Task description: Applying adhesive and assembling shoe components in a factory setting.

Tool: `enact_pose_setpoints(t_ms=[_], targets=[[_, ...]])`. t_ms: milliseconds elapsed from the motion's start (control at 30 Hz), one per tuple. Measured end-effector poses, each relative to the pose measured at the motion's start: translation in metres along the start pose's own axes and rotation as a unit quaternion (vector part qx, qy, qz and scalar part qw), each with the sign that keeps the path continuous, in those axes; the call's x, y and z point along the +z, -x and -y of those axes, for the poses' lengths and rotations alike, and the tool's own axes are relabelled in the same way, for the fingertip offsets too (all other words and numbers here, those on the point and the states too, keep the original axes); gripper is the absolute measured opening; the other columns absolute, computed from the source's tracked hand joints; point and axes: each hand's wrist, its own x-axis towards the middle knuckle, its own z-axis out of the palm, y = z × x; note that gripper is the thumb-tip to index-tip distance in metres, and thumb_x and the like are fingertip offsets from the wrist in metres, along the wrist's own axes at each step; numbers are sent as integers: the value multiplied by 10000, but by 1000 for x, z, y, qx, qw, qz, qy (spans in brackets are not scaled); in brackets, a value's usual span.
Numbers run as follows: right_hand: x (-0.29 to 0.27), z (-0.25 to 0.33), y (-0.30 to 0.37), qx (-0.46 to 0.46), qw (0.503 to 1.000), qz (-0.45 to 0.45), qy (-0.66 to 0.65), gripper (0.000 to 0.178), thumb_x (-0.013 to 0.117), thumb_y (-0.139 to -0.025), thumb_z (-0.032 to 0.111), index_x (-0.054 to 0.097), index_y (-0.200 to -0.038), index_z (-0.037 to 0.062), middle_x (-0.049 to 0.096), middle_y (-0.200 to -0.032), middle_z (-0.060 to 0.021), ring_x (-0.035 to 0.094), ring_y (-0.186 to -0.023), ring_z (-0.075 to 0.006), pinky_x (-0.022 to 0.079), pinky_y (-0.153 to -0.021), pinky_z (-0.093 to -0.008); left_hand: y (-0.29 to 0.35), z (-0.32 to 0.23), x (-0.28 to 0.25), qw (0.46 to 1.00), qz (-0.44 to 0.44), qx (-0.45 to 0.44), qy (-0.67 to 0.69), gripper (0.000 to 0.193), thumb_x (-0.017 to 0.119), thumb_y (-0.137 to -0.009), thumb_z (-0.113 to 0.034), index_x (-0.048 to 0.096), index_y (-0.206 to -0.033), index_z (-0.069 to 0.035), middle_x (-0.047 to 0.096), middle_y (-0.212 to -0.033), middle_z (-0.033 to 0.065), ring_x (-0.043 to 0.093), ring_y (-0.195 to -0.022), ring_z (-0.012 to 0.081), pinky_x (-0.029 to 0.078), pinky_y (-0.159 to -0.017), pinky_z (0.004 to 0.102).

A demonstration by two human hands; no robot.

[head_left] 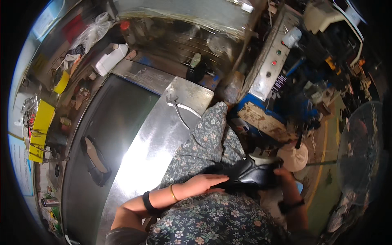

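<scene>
A glossy black shoe [257, 173] lies across my lap, with a pale patch along its far edge. My right hand [284, 179] grips its right end, fingers curled around it. At its left end is my left hand [204, 183], the long fingers fairly straight and dark material between them and the thumb. Where that dark material ends and the shoe begins is hard to see. Under both hands a floral apron [204, 220] covers my legs. Pliers [179, 109] with long handles rest on the metal plate beyond my knee, touched by neither hand.
Left of me runs a dark conveyor belt [116, 110] carrying another black shoe [94, 161], beside a shiny metal ledge [141, 157]. A white jug [110, 59] and yellow box [41, 130] stand beyond. A control panel [271, 61] is ahead right; a large fan [361, 153] stands at right.
</scene>
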Motion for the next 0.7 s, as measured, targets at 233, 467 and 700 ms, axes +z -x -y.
enact_pose_setpoints(t_ms=[233, 467, 700], targets=[[79, -21, -69, 73, 935, 65, -340, 632, 598, -826, 387, 514, -1269, -56, 626, -1172, -198, 635, -1057, -275, 508, -934, -389, 53, -1, -65, 879, -447, -155, 65, 239, 599, -941, -84, 612, -1166, -2, 651, -1160, 101, 630, -1036, 195, 501, -901, 304], [266, 65, -313, -33, 953, 41, -299, 389, 728, -823, 224, 604, -1137, 31, 649, -1073, -76, 620, -976, -196, 506, -872, -348, 150, -6, -93, 745, -599, -285, 65, 213, 563, -964, -47, 607, -1164, 10, 642, -1157, 62, 590, -1048, 111, 474, -923, 261], [282, 32, -398, -240, 969, 13, 54, 343, 608, -896, 116, 564, -1206, -24, 649, -1009, -67, 618, -864, -130, 502, -764, -263, 251, 29, -147, 623, -512, -405, -431, 522, 719, -771, -133, 540, -1249, -21, 504, -1325, 266, 465, -1264, 404, 364, -1079, 448]])
